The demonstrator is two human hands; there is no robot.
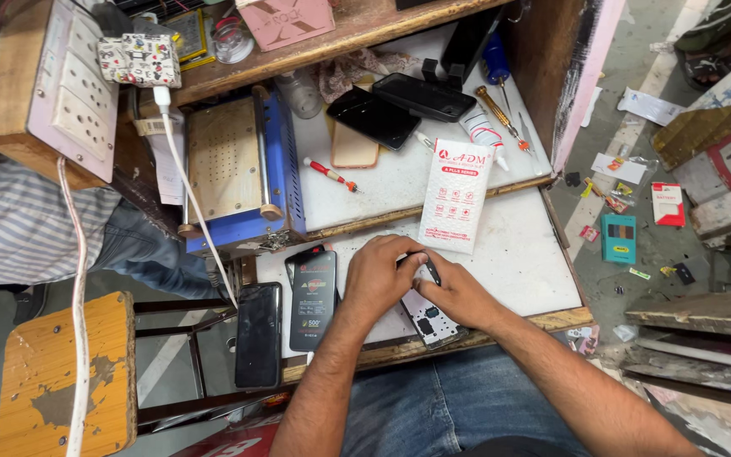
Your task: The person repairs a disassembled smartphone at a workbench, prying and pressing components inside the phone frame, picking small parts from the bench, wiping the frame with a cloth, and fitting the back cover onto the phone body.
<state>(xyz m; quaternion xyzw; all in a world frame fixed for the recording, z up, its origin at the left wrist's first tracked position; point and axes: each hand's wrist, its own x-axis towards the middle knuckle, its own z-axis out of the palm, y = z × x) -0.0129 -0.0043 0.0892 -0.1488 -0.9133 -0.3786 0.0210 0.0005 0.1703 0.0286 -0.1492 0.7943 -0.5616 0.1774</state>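
My left hand [380, 275] and my right hand [458, 292] meet over an opened phone [433, 322] lying at the front edge of the white worktop [518, 262]. The left hand presses down on the phone's upper part and hides it. My right hand pinches a thin dark tool [430, 269] with its tip at the phone. Only the phone's lower end with its bare inner parts shows.
A black phone screen part [313, 298] and a dark phone [259, 334] lie to the left. A white packet [455, 195] leans behind. A blue machine [239, 173], more phones [399, 106], screwdrivers [332, 174] fill the back. A wooden stool [61, 377] and another person's striped sleeve [19, 216] sit left.
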